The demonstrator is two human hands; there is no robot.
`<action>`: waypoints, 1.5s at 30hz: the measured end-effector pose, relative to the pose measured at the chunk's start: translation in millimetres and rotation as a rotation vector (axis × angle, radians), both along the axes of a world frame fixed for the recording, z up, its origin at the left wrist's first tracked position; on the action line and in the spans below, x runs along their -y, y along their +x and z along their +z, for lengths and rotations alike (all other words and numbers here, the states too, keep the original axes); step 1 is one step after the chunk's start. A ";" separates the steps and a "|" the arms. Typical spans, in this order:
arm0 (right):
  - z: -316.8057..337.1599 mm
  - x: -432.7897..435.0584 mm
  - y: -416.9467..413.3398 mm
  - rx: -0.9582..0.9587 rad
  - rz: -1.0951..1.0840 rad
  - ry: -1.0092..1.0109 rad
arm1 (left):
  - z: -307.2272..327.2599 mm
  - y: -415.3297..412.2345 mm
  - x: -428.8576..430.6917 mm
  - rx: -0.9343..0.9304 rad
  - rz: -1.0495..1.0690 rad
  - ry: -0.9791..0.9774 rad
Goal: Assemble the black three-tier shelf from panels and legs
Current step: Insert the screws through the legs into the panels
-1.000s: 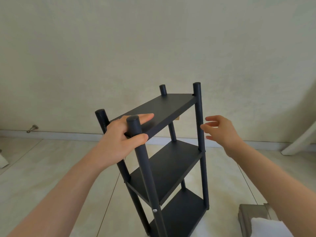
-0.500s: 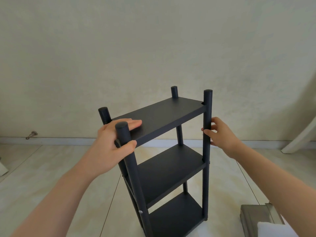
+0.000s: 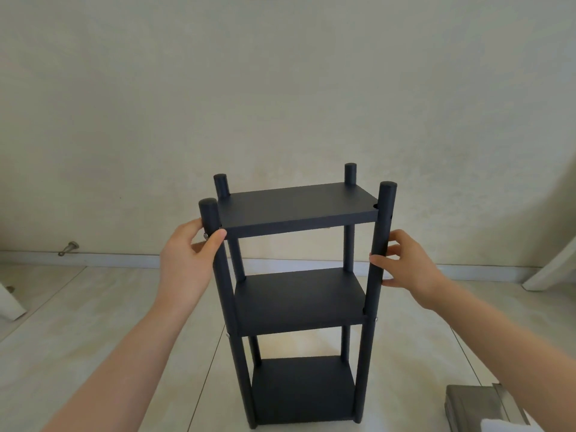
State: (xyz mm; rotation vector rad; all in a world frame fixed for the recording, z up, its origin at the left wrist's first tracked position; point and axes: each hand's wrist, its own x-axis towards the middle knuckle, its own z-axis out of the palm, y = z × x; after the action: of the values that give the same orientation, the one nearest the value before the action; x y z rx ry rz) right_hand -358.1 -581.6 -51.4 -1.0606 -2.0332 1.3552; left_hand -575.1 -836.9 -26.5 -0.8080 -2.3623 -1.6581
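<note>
Grey metal shows nearest: a box point(image 3: 473, 403) at five o'clock on the pale tiled floor point(image 3: 93, 322), with something white at its near corner. Just beyond, toward six o'clock, the black three-tier shelf point(image 3: 299, 307) stands upright on the tiles, its three panels set between four round legs. The bottom panel point(image 3: 302, 388) sits low by the feet, with the middle panel point(image 3: 299, 294) above it. The left hand point(image 3: 187, 260) wraps the front left leg point(image 3: 224, 291) right below the top panel point(image 3: 296, 207), thumb across the front and fingers curled behind, beside a small silver screw head point(image 3: 205, 235). The right hand point(image 3: 408, 263) grips the front right leg point(image 3: 378, 275) a little lower, between the top and middle panels, thumb in front and fingers round the back. Farther off, a white baseboard point(image 3: 124, 260) runs along the cream wall point(image 3: 280, 88), and a small metal door stop point(image 3: 68, 247) pokes out at nine o'clock.
</note>
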 end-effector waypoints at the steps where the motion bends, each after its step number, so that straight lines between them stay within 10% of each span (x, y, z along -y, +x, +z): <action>1: 0.9 0.8 2.4 0.007 0.026 -0.027 | -0.4 -1.1 -1.7 0.039 0.010 0.008; 34: 9.2 12.2 33.7 0.090 0.518 -0.074 | -6.7 55.9 -27.2 0.516 0.047 0.213; 45: 3.6 44.9 20.0 0.154 0.483 0.176 | 0.4 118.2 -77.3 1.109 -0.624 0.316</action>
State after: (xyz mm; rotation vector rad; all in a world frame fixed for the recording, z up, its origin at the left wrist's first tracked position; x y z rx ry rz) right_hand -338.2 -626.5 -47.8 -0.6346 -2.5853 1.3077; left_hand -456.9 -759.6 -26.1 -0.6816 -2.3369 -3.3211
